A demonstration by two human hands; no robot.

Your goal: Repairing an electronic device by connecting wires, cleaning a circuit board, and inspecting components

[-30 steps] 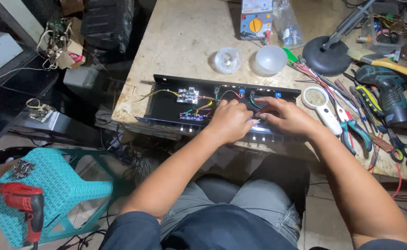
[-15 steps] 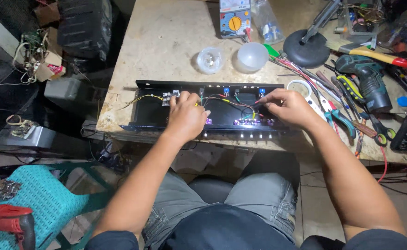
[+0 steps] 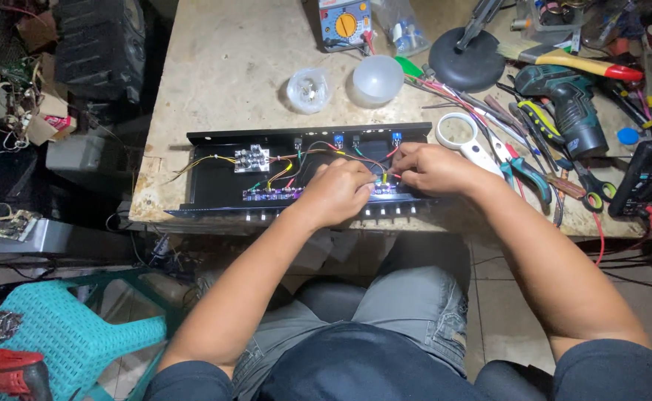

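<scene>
At the near edge of the bench (image 3: 214, 74), dead at six o'clock from its middle, lies the open black chassis (image 3: 214, 189) with both my hands inside. My left hand (image 3: 338, 191) has its fingers curled down over the coloured wires (image 3: 285, 172) near the long circuit board (image 3: 270, 194); whether they pinch anything I cannot tell. My right hand (image 3: 431, 168), at three o'clock from it, has its fingers narrow among red and green leads. The wires look thin, soft and easily torn from their joints, so best taken by the insulation. The metal case looks stiff and fairly light.
</scene>
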